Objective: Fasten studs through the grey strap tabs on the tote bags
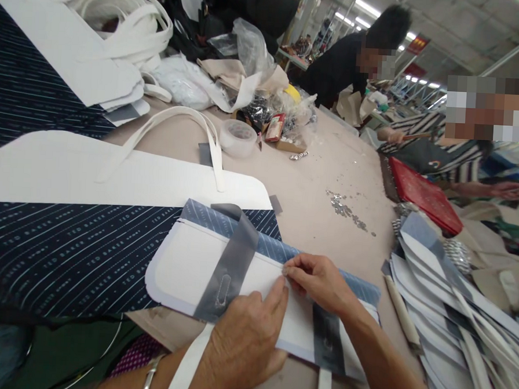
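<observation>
A white bag panel (186, 266) with a blue striped strip along its upper edge lies slanted before me. Two grey straps (234, 257) cross it, the left one with a stitched slot outline. My left hand (245, 339) rests on the panel, index finger stretched toward the blue strip and thumb apart. Fingertips of my right hand (320, 279) are pinched together at the strip's lower edge, beside my left index fingertip. Whatever sits in that pinch is too small to make out. White handles (190, 359) hang from the panel's near side; my left wrist is behind one.
Navy printed fabric with a white top (69, 167) lies left. Beyond are a tape roll (238, 137), plastic-wrapped clutter and scattered small silver discs (349, 211). Stacked white panels (435, 320) and a red tray (425, 194) stand right. Two people work across the table.
</observation>
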The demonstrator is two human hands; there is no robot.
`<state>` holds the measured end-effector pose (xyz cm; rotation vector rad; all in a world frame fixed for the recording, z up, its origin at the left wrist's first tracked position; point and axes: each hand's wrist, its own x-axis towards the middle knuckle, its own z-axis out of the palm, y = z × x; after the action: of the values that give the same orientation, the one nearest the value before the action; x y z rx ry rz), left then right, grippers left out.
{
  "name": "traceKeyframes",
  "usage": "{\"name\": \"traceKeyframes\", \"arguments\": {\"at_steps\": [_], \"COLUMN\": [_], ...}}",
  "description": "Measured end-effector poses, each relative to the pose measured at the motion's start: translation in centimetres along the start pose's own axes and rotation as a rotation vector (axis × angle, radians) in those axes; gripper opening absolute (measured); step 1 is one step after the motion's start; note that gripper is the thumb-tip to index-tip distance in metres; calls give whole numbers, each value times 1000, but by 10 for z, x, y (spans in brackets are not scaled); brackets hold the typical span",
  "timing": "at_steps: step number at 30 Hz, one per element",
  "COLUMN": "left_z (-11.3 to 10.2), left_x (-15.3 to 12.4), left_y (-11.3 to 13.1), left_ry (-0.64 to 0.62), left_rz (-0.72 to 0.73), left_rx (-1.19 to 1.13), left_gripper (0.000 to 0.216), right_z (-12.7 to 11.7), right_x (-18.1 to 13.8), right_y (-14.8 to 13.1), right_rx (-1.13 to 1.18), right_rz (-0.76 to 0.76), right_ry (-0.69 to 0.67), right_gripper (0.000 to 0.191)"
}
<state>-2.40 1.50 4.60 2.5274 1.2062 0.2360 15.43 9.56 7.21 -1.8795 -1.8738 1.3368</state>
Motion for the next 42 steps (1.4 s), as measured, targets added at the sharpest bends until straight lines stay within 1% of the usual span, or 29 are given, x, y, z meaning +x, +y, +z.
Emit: {"name": "traceKeyframes", "arguments": {"at_steps": [3, 7, 9, 12, 15, 19, 20, 21, 22, 23, 24, 26, 27, 28, 29, 31, 33, 35, 37, 38, 40, 41, 42], "left_z": [-2, -6, -7, -7, -8, -10, -11, -11, -11, -11, -11, -10, -9, -9, -9, -10, -10, -11, -10, -10, -10, -9, -8], "left_x": [0, 2, 4, 7, 9, 10, 11, 11, 11, 12, 13, 13, 13, 13, 12, 11, 12, 13, 13, 13, 13, 13, 12], "left_y": [0, 3, 5, 8, 10, 11, 11, 11, 11, 10, 9, 8, 7, 7, 8, 8, 9, 10, 10, 10, 10, 10, 9], "left_ry": [-14, -22, -25, -43, -44, -23, -23, -25, -29, -32, -31, -16, -6, 2, 6, 7, 4, 8, 23, 31, 42, 46, 49], "left_rz": [-17, -71, -108, -158, -179, -158, -153, -155, -161, -169, -175, -173, -166, -159, -154, -160, -173, -183, -182, -178, -169, -166, -163], "left_rx": [-22, -85, -87, -47, -4, 24, 33, 45, 59, 74, 86, 93, 87, 78, 69, 60, 62, 65, 65, 65, 68, 71, 75], "left_gripper": [81, 96, 98, 93, 86, 80, 78, 75, 72, 69, 67, 62, 61, 61, 61, 64, 64, 63, 63, 63, 63, 63, 63], "right_z": [7, 12, 12, 13, 16, 18, 16, 11, 4, -6, -18, -45, -58, -70, -79, -91, -96, -100, -104, -106, -108, -107, -105], "right_x": [-5, -9, -11, -11, -9, -13, -15, -18, -22, -27, -34, -49, -56, -63, -69, -74, -74, -73, -75, -77, -83, -86, -89], "right_y": [-3, -3, -1, 6, 12, 11, 10, 12, 15, 22, 32, 61, 78, 96, 114, 145, 165, 173, 170, 164, 149, 139, 127], "right_rx": [-13, -42, -59, -50, 8, 180, 236, 280, 299, 274, 191, -139, -349, -569, -628, -691, -695, -707, -682, -650, -542, -447, -310], "right_rz": [18, 29, 50, 77, 96, 103, 87, 56, 15, -27, -54, -5, 69, 184, 230, 278, 291, 305, 325, 340, 373, 370, 335], "right_ry": [80, 128, 159, 199, 192, 129, 126, 150, 219, 330, 472, 741, 828, 848, 847, 817, 787, 760, 758, 780, 884, 959, 1046], "right_gripper": [20, 21, 20, 17, 16, 18, 19, 21, 23, 25, 27, 29, 29, 31, 34, 38, 41, 45, 49, 51, 50, 47, 44]}}
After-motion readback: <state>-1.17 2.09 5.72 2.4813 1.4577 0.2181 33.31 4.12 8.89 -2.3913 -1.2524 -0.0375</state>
